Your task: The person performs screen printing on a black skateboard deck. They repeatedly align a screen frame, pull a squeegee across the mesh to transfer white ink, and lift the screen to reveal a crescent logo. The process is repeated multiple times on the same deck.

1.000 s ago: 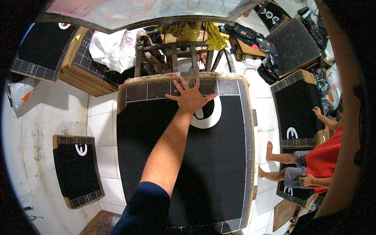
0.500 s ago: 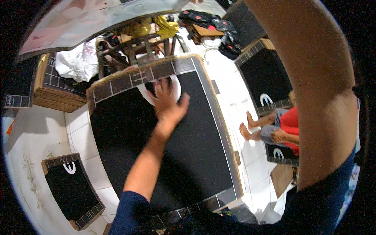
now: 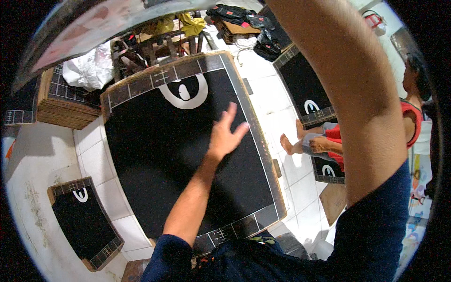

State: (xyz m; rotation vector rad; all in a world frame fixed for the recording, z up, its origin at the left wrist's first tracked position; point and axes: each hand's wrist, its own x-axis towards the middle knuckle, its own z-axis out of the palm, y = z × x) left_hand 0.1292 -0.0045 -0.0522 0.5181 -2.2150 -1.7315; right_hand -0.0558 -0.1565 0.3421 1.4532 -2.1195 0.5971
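My left hand [image 3: 228, 136] hovers over, or rests lightly on, the right part of a large black cloth [image 3: 150, 150]; contact cannot be told. Its fingers are spread and nothing is in them. The cloth lies flat on a board [image 3: 138, 87] marked with white lines along its edges. Near the cloth's far end is a thick white ring shape [image 3: 188, 102] with a small white oval inside its dark centre. My right arm [image 3: 361, 94] reaches up and forward across the right side, and its hand is out of view. A pale, smeared framed panel [image 3: 108, 35] is tilted up at the far left.
Smaller boards with black cloth, one on the left [image 3: 84, 225] and one on the right [image 3: 303, 84], flank the big one. A white plastic bag [image 3: 89, 68] sits on stacked boards [image 3: 66, 110]. To the right, a seated person's bare feet [image 3: 289, 141] rest near the tiled floor.
My left hand has moved off the white ring, rightward and nearer to me, uncovering the ring. The whole view has shifted slightly, showing more of the seated person.
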